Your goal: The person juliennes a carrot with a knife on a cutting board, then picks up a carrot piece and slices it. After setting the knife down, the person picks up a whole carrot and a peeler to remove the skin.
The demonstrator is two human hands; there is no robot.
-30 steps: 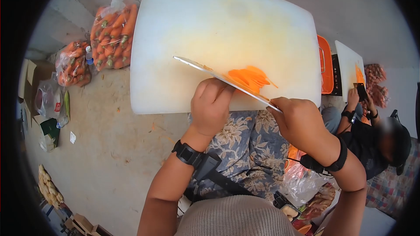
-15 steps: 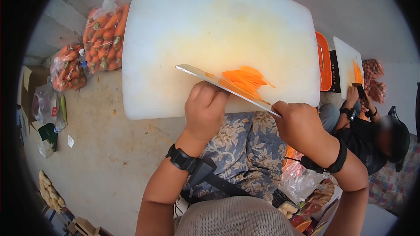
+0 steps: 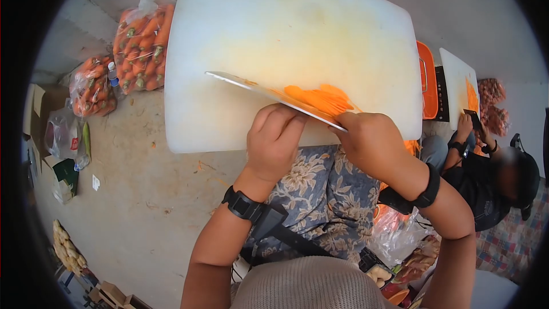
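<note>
Knife: it (image 3: pixel 263 91) lay low over the near part of the cutting board (image 3: pixel 257 23), the carrot slices (image 3: pixel 323 98) just beyond the blade and close against it.
Knife's direction: the tip pointed to the person's left and away from the body; the long axis ran aslant from the near right to the far left, with the rear end by the right hand.
Right hand: its fingers (image 3: pixel 347 120) were closed on the rear end of the knife; the grip hid the handle's shape.
Left hand: its fingers (image 3: pixel 273 115) were bent and drawn together at the near side of the blade, close to its middle. Whether they pinched a piece of carrot could not be told.
Carrot slices: thin and bright orange, they overlapped in a loose heap, their long sides running mostly along the board from left to right, some slanting.
Risk to the fingers: the left fingertips sat so near the blade that a slip, or a stroke set too close, could have nicked them.
Risk to the cut: a rolling piece or a tilting blade could have made slices uneven; wet carrot would have been a likely cause.
Risk to the heap: a wide sweep of the blade could have scattered slices.
Carrot bags: a large one (image 3: pixel 143 48) and a smaller one (image 3: pixel 91 88) were left of the board.
Orange tub: it (image 3: pixel 429 80) was just beside the board's right edge.
</note>
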